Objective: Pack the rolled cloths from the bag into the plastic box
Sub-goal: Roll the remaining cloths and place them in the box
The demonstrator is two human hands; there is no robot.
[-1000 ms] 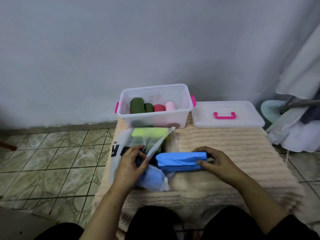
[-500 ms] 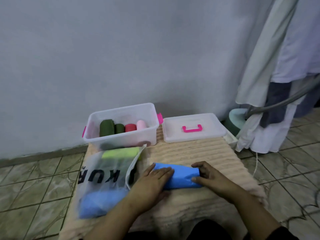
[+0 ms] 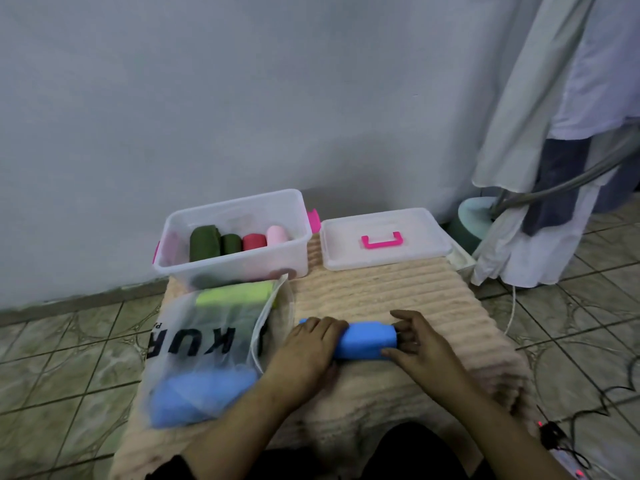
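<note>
A blue rolled cloth (image 3: 367,344) lies on the peach ribbed mat (image 3: 381,292) in front of me. My left hand (image 3: 308,348) grips its left end, fingers curled over the top. My right hand (image 3: 415,341) holds its right end between fingers and thumb. To the left lies the translucent bag (image 3: 207,341) with a lime cloth (image 3: 235,292) and a light blue cloth (image 3: 204,393) inside. The clear plastic box (image 3: 228,265) stands at the back with several rolls: dark green (image 3: 205,242), red (image 3: 254,241), pink (image 3: 277,234).
The box's lid (image 3: 346,247) with a pink handle lies right of the box. Hanging clothes (image 3: 554,150) and a teal stool (image 3: 474,220) stand at the right. Cables (image 3: 571,420) run over the tiled floor at the lower right. A wall is close behind the box.
My left hand left the bag's opening and came onto the blue roll, which now lies fully out of the bag. The view has swung to the right.
</note>
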